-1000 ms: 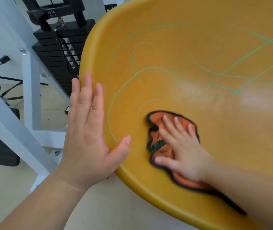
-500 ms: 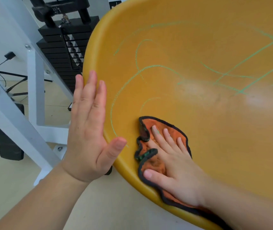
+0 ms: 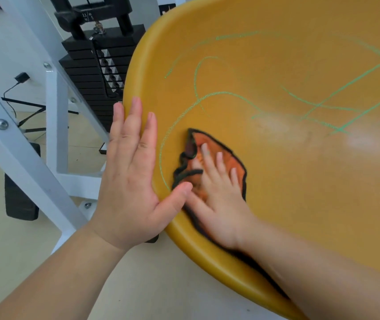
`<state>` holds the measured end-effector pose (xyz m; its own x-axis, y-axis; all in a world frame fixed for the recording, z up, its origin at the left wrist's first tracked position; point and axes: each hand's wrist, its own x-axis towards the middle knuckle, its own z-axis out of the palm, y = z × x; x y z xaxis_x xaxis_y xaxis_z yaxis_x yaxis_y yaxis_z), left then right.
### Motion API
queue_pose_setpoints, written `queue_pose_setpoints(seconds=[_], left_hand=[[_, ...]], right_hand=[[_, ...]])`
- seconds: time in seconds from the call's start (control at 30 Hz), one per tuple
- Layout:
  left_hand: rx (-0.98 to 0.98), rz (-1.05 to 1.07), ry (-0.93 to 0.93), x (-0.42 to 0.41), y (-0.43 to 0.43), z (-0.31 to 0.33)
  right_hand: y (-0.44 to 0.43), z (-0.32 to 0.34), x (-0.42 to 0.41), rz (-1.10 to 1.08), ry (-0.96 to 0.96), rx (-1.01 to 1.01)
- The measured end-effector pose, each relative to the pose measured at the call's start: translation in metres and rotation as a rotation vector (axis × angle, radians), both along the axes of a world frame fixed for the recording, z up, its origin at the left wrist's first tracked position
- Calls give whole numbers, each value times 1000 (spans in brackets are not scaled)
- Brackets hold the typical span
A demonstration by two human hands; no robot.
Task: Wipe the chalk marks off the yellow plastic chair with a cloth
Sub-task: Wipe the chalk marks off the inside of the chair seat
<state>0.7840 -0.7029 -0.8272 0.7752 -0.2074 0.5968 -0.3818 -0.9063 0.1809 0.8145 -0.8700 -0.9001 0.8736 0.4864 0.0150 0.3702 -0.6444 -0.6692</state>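
Left hand (image 3: 131, 181): fingers straight and together, laid flat against the outside of the chair rim (image 3: 136, 65), thumb hooked over the lip onto the inner face. It's bracing, nothing gripped. Thumb tip sits just beside the cloth's bunched edge.

Right hand (image 3: 219, 199): fingers straight, slightly splayed, palm down on the orange cloth (image 3: 211, 144), pressing it to the seat. No pinch or curl round it. Slight motion blur at the wrist.

Cloth: black-edged, lies on the near-left part of the seat, tail trailing under the right forearm over the near rim. Judging by the folds it's soft, limp and light, and will bunch if pushed from one edge. Flat-palm pressure is the right hold.

Yellow plastic chair (image 3: 299, 192): looks like a rigid, smooth, glossy shell, so probably slick and apt to shift under a scrub. Hence the brace at the rim.

Chalk marks: a green curve (image 3: 161, 155) runs between the left fingers and the cloth. Loops (image 3: 219, 93) sit further in, crossed lines (image 3: 346, 88) far right. Most of it is unwiped, so I'd call the job early.

Behind: black weight stack (image 3: 96, 72) in a white steel frame (image 3: 55, 112).
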Motion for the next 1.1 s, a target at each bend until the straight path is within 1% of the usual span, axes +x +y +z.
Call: queue_pose_setpoints(seconds=[0.03,0.07,0.13,0.17,0.23,0.27,0.37,0.43,0.47,0.53,0.6,0.67,0.73,0.77,0.83,0.9,0.97,1.03,1.07,1.1], left_hand=[[3,0,2,0,-1,1],[8,-9,3,-1,-1,2],[39,-34,8,-2,0,5],[66,-36,19,-2,3,7],[108,-19,53,-2,10,10],[107,-7,76,-1,13,11],[63,5,144,-1,17,11],[30,-22,160,-1,17,10],[10,-49,166,0,16,10],[-27,-100,175,1,17,9],[-56,-130,180,3,19,9],[-72,-152,182,3,20,8],[-77,-164,179,4,20,8],[-83,-169,181,5,20,8],[-118,-178,191,6,18,8],[-148,-175,179,7,16,8],[-161,-171,159,8,14,6],[-188,-169,148,9,11,4],[-203,-165,143,9,10,4],[-213,-162,138,9,9,4]], right_hand=[[-7,3,-12,78,32,32],[-17,1,-19,147,50,19],[-42,-11,-13,212,-12,-131],[-52,-19,0,185,-54,-230],[-65,-30,35,18,-73,-360],[-68,-32,55,-99,-55,-372],[-52,-20,99,-370,61,-275],[-19,-4,105,-408,124,-129],[2,5,100,-363,109,-61],[33,18,70,-209,11,65],[39,22,35,-59,-59,155],[23,19,8,90,-59,157],[3,9,-4,206,-61,70],[-3,4,-1,219,-78,19],[-5,-4,24,143,-115,-54],[3,-5,64,-26,-117,-65],[14,4,104,-222,-67,1],[28,20,129,-380,33,88],[37,28,132,-425,63,114],[47,33,128,-433,54,134]])
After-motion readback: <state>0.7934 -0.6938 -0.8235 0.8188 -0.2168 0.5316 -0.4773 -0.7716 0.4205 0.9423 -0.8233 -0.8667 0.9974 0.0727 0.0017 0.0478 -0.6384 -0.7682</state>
